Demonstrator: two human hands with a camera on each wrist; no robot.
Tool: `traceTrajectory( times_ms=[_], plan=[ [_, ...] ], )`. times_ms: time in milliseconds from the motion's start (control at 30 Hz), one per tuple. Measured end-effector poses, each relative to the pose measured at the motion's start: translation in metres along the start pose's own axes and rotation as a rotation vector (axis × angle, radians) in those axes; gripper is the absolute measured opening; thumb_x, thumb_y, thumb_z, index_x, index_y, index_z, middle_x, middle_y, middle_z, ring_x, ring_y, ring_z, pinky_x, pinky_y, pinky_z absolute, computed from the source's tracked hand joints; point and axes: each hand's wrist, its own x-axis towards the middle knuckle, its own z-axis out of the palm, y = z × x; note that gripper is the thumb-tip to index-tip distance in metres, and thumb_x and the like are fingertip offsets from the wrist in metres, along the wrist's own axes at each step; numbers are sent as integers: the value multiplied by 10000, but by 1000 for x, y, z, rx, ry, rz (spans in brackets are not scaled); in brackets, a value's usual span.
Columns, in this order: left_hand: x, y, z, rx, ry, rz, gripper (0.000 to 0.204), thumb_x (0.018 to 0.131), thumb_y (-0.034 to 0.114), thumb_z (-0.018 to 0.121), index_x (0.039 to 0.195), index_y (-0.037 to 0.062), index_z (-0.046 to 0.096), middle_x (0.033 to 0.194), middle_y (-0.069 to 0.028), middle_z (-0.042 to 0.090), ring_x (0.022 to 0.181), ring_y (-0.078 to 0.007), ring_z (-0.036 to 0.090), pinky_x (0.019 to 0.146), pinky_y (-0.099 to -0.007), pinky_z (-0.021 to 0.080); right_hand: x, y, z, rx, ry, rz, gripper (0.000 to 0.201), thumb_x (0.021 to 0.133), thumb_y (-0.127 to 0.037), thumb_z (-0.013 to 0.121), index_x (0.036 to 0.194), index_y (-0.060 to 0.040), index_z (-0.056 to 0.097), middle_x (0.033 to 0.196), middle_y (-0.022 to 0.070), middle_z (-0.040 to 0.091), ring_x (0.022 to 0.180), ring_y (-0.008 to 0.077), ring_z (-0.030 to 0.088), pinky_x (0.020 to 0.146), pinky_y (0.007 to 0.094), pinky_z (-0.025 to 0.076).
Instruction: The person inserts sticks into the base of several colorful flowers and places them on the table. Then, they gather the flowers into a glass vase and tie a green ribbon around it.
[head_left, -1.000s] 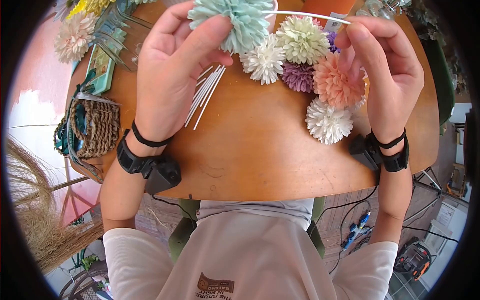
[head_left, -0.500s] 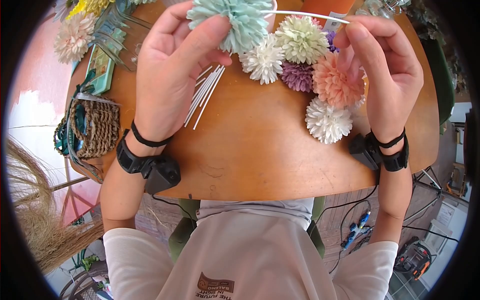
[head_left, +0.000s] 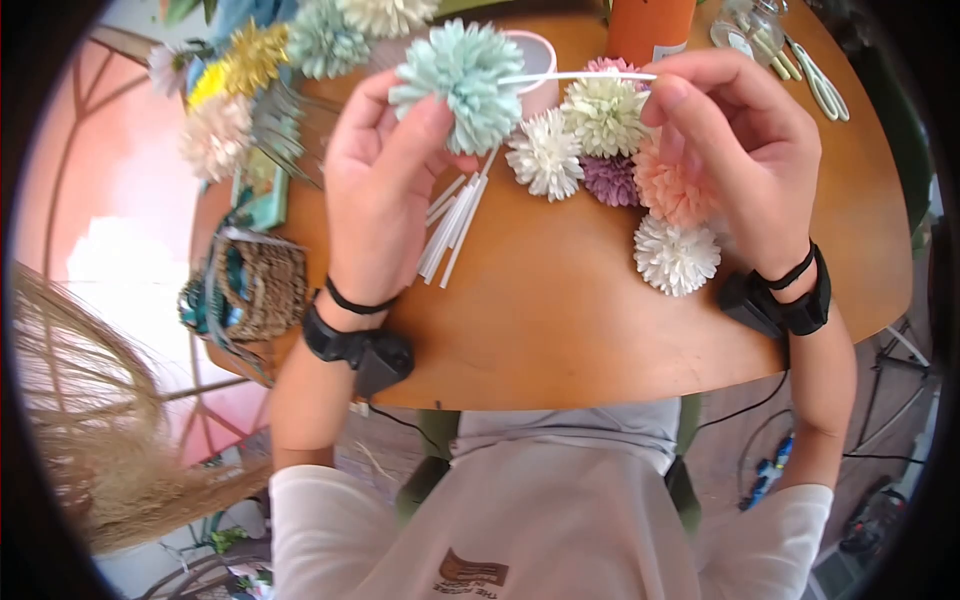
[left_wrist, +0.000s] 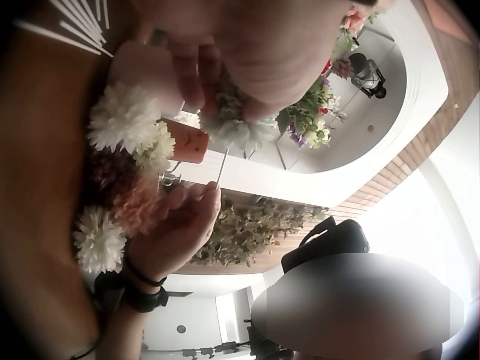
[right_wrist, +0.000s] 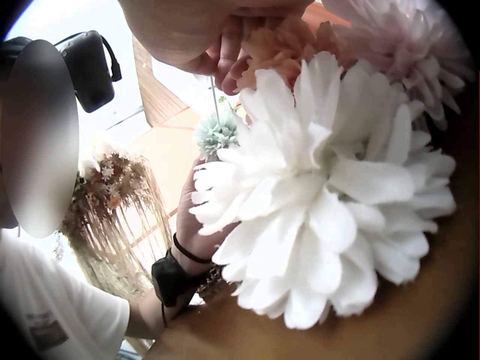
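Note:
My left hand grips a pale teal flower between thumb and fingers, above the table. A thin white stick runs sideways from the flower, and my right hand pinches its far end. In the left wrist view the stick reaches from the teal flower to the right hand. The right wrist view shows the teal flower beyond a large white flower. Where the stick meets the flower is hidden by petals.
White sticks lie on the table beside my left hand. White, green, purple and peach flowers sit near my right hand. A pink cup and orange container stand behind; a woven basket is at left.
The head view has shifted, so the table and its items appear further right and lower. Both hands keep their hold on the flower and the stick.

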Motion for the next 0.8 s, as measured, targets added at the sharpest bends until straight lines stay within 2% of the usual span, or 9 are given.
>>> traceTrajectory(
  times_ms=[100,167,233,267,333,433,533,567,800],
  plan=[
    [-1,6,3,9,25,5,330,1014,116,624,1307,17,511,1166,-96,668,969,-165,663,777,-323,555,2,-7,7,-41,51,-48,195,1000,-49,626,1171,21,688,882,26,695,735,38,614,605,176,448],
    [0,15,5,38,51,30,340,1025,145,610,1327,37,500,1195,-88,657,990,-166,649,781,-322,540,0,-8,3,19,-2,-11,199,1001,-57,626,1177,12,690,882,17,696,752,42,626,612,181,458],
    [3,22,-2,104,61,98,331,1037,172,589,1334,58,499,1236,-79,641,1026,-169,634,776,-316,531,1,-2,0,5,7,-83,176,991,-82,633,1132,-3,703,843,20,705,721,56,639,611,200,478],
    [4,25,-6,224,-2,142,375,1056,241,532,1392,87,473,1317,-24,592,1107,-141,550,831,-319,435,1,1,-1,-1,12,-119,167,987,-95,636,1110,-10,710,824,21,709,706,64,646,610,210,488],
    [4,34,-6,326,104,212,330,1036,164,574,1344,66,509,1279,-47,609,1036,-142,579,804,-312,473,4,-1,-2,-23,57,-169,164,955,-135,664,1019,3,727,778,68,730,660,116,679,604,254,526],
    [8,47,-12,933,186,556,319,985,36,634,1294,36,552,1247,-75,618,1008,-145,605,817,-307,515,7,3,-6,-35,77,-221,179,937,-142,665,1013,6,732,807,93,744,697,149,706,652,276,549],
    [13,61,-6,1141,29,681,329,935,-59,668,1247,6,584,1244,-95,613,1037,-153,617,856,-295,530,7,4,-10,-48,84,-241,195,939,-144,636,1016,6,734,831,97,752,737,158,727,686,281,563],
    [13,64,-4,1193,20,668,342,915,-76,690,1235,1,597,1239,-83,614,1082,-154,615,875,-285,532,8,6,-11,-39,83,-250,198,939,-145,631,1014,7,734,836,100,753,742,162,729,694,285,566],
    [26,68,17,1400,-201,415,299,901,-29,732,1182,5,634,1212,-74,617,1014,-144,641,807,-273,552,7,5,-11,-63,77,-256,207,931,-158,616,1010,-9,737,867,124,754,782,223,738,750,319,577]
  ],
)
